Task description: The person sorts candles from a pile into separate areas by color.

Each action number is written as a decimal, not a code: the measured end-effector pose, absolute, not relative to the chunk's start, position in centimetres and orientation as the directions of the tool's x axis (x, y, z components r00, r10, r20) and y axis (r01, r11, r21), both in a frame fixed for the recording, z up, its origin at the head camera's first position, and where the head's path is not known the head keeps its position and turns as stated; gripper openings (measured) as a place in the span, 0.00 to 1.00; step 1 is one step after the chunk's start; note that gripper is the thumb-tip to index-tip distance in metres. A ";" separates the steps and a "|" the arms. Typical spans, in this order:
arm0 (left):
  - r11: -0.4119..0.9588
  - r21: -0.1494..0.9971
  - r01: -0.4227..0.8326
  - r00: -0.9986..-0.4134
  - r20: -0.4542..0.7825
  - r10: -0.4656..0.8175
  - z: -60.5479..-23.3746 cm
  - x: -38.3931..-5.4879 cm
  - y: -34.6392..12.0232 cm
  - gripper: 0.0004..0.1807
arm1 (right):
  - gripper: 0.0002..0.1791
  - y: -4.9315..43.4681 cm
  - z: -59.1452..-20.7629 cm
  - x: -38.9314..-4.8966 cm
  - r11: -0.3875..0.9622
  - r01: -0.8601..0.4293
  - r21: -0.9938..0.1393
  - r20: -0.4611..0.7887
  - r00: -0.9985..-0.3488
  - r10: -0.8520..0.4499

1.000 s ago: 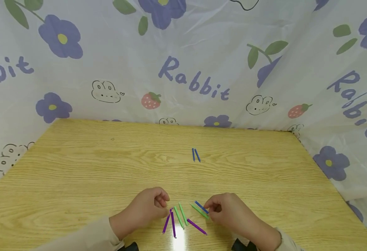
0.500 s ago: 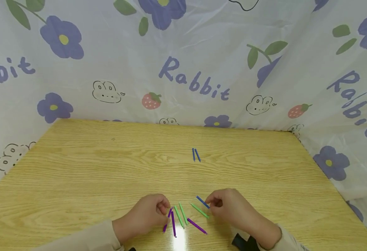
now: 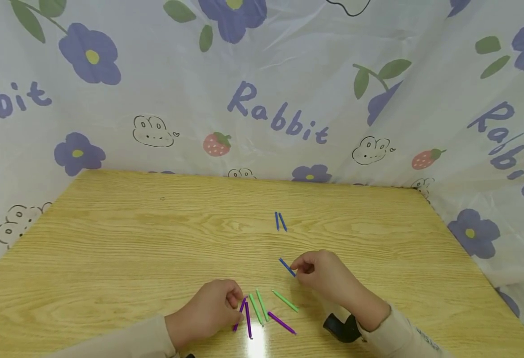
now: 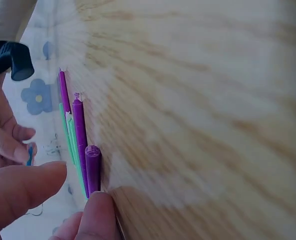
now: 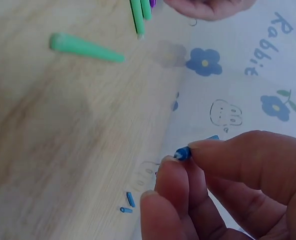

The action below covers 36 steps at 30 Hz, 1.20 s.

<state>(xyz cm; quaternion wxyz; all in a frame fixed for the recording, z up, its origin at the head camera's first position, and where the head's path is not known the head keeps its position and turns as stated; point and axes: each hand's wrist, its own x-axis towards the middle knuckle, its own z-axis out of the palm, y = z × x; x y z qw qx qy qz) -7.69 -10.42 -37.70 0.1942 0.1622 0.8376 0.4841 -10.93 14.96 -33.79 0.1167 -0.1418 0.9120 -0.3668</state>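
In the head view my right hand [image 3: 326, 272] pinches a thin blue candle [image 3: 285, 264] between thumb and fingertips, raised over the table. The right wrist view shows its pale wick end at the fingertips. My left hand [image 3: 212, 308] rests by two purple candles [image 3: 248, 320], thumb and forefinger apart. One fingertip [image 4: 98, 207] overlaps the end of the nearest purple candle [image 4: 93, 167] in the left wrist view. Two green candles [image 3: 262, 304] lie side by side to the right of these. A third green candle [image 3: 285, 301] and another purple candle [image 3: 281, 322] lie slanted between the hands.
Two more blue candles [image 3: 277, 222] lie together farther back on the wooden table [image 3: 154, 238]. A white patterned cloth [image 3: 266, 74] hangs behind the table and along its sides. Black straps sit at the wrists, the right one [image 3: 342, 328] showing plainly.
My right hand has lifted the blue candle from beside the slanted green one and carried it forward, away from me. My left hand has shifted slightly down and right, nearer the purple candles.
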 end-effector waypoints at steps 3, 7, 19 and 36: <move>0.490 0.867 0.091 -0.876 -0.164 0.453 -37.8 -7.7 -10.2 0.11 | 0.08 15.0 -33.6 -11.5 0.695 -0.164 -0.700 -0.098 -0.942 -0.321; 0.496 0.864 0.084 -0.886 -0.163 0.434 -37.7 -7.7 -10.0 0.11 | 0.09 15.1 -33.4 -12.3 0.700 -0.154 -0.697 -0.087 -0.951 -0.296; 0.544 0.835 0.082 -0.893 -0.181 0.411 -37.6 -7.7 -9.8 0.11 | 0.10 14.9 -33.6 -15.7 0.737 -0.096 -0.669 -0.082 -0.976 -0.202; 0.560 0.826 0.060 -0.904 -0.193 0.381 -37.7 -7.5 -9.6 0.13 | 0.14 15.3 -34.9 -19.5 0.692 0.043 -0.721 -0.156 -0.982 -0.102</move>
